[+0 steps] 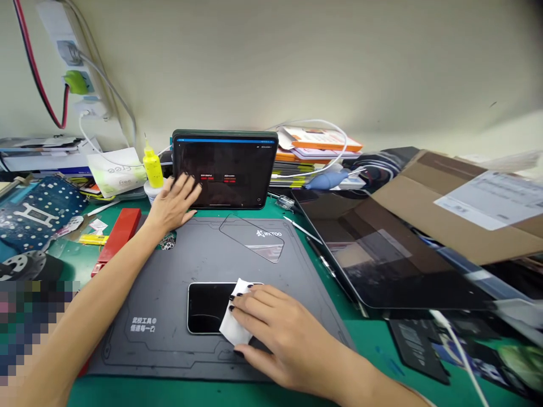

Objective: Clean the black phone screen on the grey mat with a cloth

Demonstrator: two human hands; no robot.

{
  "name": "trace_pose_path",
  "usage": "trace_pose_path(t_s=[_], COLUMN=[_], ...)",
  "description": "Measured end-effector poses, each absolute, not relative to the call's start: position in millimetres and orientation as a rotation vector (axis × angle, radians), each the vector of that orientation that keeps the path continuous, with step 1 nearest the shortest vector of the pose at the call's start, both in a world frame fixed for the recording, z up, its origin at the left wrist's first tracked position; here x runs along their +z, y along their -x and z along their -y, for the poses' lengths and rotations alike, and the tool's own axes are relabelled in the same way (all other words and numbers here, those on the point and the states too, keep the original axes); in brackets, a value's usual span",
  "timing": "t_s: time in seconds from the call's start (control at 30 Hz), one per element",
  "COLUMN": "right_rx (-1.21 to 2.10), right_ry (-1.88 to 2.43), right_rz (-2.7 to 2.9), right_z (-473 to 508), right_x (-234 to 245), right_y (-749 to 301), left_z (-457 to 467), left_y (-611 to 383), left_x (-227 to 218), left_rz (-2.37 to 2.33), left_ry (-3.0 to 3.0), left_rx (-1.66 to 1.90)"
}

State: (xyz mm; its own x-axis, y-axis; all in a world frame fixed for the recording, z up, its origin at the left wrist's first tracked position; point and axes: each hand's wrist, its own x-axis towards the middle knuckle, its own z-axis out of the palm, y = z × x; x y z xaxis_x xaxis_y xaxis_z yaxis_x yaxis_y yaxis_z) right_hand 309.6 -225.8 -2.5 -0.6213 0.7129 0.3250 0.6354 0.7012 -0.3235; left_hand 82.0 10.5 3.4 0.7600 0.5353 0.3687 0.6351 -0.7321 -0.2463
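A smartphone (207, 310) with a dark screen lies face up on the grey work mat (165, 294). My right hand (282, 333) presses a folded white wipe (236, 327) onto the phone's right half, fingers closed over it; that part of the screen is hidden. My left hand (173, 204) reaches to the back of the mat, fingers spread, at the lower left corner of a standing tablet (224, 169). Whether it touches the tablet, I cannot tell. Between phone and tablet lies a transparent, dark-edged screen protector (254, 240).
A yellow needle-tip bottle (153, 168) stands just behind my left hand. Left of the mat lies a red tool (119, 237). On the right, a large dark screen panel (382, 249) leans near a cardboard box (458, 198), with a pen-like tool (321, 257) beside it.
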Motion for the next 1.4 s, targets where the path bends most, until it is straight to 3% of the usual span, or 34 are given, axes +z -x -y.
trace_pose_path(t_s=[0.33, 0.53, 0.7, 0.87, 0.97, 1.4], right_rx=[0.257, -0.023, 0.201, 0.170, 0.311, 0.164], right_ry=[1.032, 1.235, 0.987, 1.120, 0.961, 1.089], right_rz=[2.429, 2.397, 2.476, 2.417, 2.484, 2.445], right_z=[226.5, 228.9, 225.9, 223.0, 222.6, 222.9], right_x=[-2.7, -2.2, -2.6, 0.0, 1.1, 0.1], right_y=[-309.1, -308.8, -307.4, -310.1, -311.7, -311.2], left_z=[-13.0, -9.2, -8.0, -9.4, -9.6, -11.5], left_y=[-82.0, -80.0, -79.5, -80.2, -79.5, -80.3], left_x=[1.3, 3.9, 6.1, 3.8, 3.1, 6.1], left_rz=[0.867, 0.909, 0.879, 0.809, 0.820, 0.927], left_ry=[2.602, 2.587, 2.499, 2.423, 2.401, 2.535], left_rx=[-0.439, -0.469, -0.449, -0.482, -0.506, -0.548])
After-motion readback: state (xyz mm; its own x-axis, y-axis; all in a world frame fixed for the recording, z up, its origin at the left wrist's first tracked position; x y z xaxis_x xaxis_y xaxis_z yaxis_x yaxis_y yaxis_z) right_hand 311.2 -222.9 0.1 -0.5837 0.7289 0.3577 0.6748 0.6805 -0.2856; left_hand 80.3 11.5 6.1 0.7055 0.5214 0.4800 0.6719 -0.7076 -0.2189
